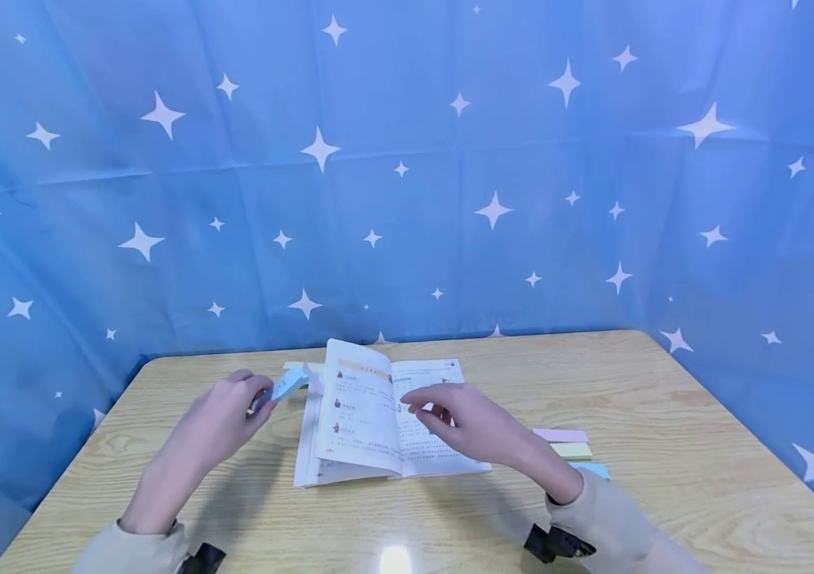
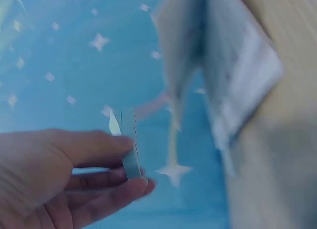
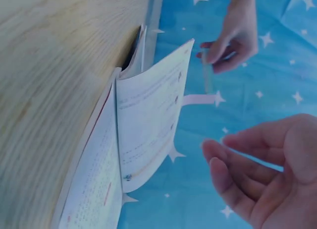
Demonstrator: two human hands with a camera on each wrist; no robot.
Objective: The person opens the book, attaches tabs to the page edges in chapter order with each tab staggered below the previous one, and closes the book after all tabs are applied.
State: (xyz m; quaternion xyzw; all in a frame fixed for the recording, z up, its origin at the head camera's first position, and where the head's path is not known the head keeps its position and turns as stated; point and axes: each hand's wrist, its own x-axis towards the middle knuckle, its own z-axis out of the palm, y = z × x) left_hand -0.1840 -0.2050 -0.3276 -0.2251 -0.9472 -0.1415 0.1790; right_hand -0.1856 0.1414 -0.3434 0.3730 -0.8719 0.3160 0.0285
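Note:
An open book with printed pages lies on the table, its left-hand pages lifted up off the surface. My left hand, just left of the book, pinches a small light-blue sticky note pad between thumb and fingers. The same pad appears edge-on in the left wrist view. Over the right page hovers my right hand, its fingers loosely bent and nothing seen between them. A pink paper strip sticks out from the lifted pages' edge in the right wrist view.
Pink, yellow and blue sticky notes lie right of the book, partly behind my right forearm. A blue curtain with white stars hangs behind the wooden table.

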